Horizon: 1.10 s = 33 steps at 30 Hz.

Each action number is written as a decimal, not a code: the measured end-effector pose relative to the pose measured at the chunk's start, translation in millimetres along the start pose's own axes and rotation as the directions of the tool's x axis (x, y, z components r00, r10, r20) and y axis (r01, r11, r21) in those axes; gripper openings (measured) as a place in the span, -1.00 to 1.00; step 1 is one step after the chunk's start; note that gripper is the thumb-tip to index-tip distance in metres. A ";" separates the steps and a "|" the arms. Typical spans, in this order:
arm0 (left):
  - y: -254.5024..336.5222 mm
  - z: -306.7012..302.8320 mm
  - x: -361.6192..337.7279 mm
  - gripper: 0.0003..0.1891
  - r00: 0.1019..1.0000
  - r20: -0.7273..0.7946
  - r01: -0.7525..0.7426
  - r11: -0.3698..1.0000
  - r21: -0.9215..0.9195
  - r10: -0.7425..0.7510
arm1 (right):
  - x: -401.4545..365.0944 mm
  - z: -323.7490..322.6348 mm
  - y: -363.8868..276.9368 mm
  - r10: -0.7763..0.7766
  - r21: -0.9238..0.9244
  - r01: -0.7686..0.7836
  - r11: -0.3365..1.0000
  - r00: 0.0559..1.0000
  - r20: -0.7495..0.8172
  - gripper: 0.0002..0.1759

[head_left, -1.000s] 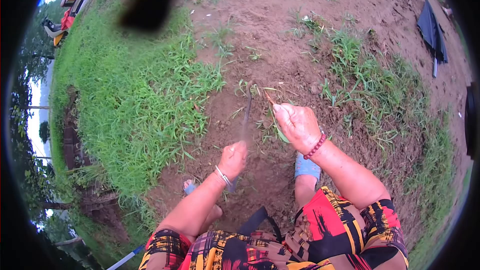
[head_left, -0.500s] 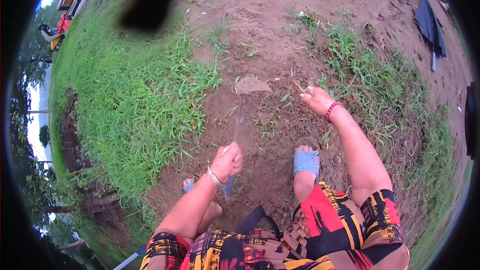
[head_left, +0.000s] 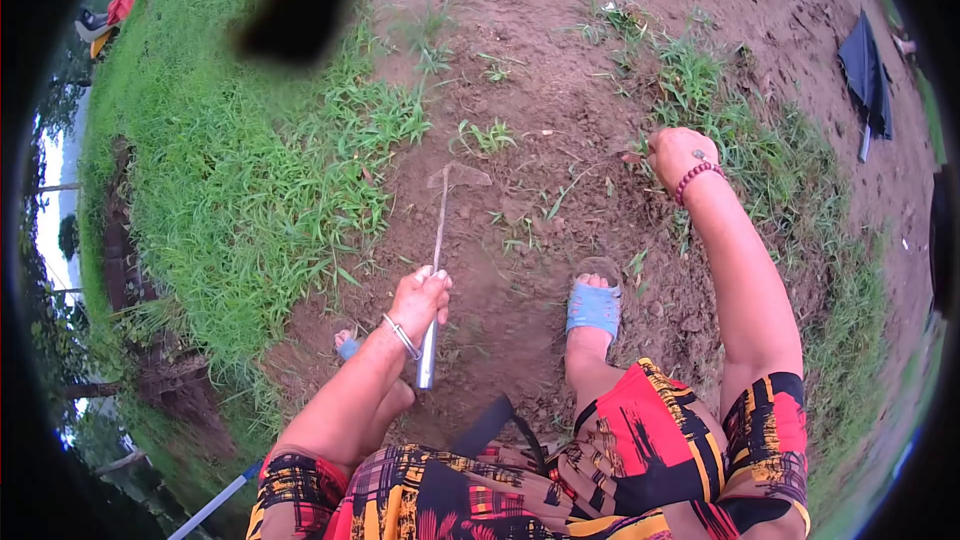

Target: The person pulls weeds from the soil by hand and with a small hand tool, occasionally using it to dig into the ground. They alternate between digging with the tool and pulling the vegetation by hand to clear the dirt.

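Observation:
My left hand (head_left: 420, 300) is wrapped round the silver handle of a small hand hoe (head_left: 441, 225). The hoe's thin shaft points away from me, and its wide, soil-coloured blade rests at the bare dirt. To the right, my right hand (head_left: 680, 155) is closed in a fist, back side up, low over the soil beside a grass patch (head_left: 695, 80). Something small and brownish shows by its fingers, too little to name. Between the hands lie loose soil and a few small weeds (head_left: 487, 137).
Thick grass (head_left: 270, 170) covers the left side. My feet in blue sandals (head_left: 594, 308) stand on the dirt. A folded dark umbrella (head_left: 865, 80) lies at the far right. Part of a parked scooter (head_left: 105, 20) shows at the upper left. A dark blot hides some grass.
The hoe has swung a little left, its blade now sharp against the dirt. My right hand has moved right and up and turned over; the brown stick seen in it earlier is no longer plain.

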<state>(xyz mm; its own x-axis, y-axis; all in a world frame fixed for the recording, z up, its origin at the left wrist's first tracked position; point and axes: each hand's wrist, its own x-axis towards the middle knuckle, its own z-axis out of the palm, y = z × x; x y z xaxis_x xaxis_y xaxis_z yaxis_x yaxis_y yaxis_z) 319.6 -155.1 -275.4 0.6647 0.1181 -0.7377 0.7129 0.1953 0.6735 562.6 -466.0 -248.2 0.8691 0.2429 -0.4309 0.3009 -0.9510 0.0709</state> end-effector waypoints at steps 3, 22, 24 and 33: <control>-10.3 1.7 -4.4 -0.82 0.996 -0.045 0.072 0.997 0.007 -0.072 | 23.0 -9.4 -7.8 -0.001 -0.058 0.001 0.998 1.000 -0.007 -0.76; -18.4 -26.4 -4.6 -0.82 0.968 0.024 0.252 0.966 -0.048 -0.251 | 103.9 -12.7 -61.8 -0.078 -0.210 0.109 0.972 0.986 0.148 -0.69; -16.3 -25.5 -3.5 -0.83 0.960 0.044 0.277 0.959 -0.062 -0.275 | 106.5 -9.5 -67.1 -0.099 -0.222 0.136 0.966 0.980 0.170 -0.70; -7.8 -27.5 -7.9 -0.82 0.969 0.034 0.245 0.969 0.036 -0.246 | 107.5 -4.6 -92.9 -0.004 -0.212 0.034 0.977 0.991 0.137 -0.70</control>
<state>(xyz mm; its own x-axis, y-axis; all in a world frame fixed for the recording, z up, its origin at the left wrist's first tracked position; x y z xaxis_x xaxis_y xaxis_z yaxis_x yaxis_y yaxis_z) 302.6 -130.8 -276.1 0.4764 0.0332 -0.8786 0.8613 0.1834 0.4739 629.8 -350.6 -297.0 0.8057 0.2186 -0.5505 0.4064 -0.8802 0.2452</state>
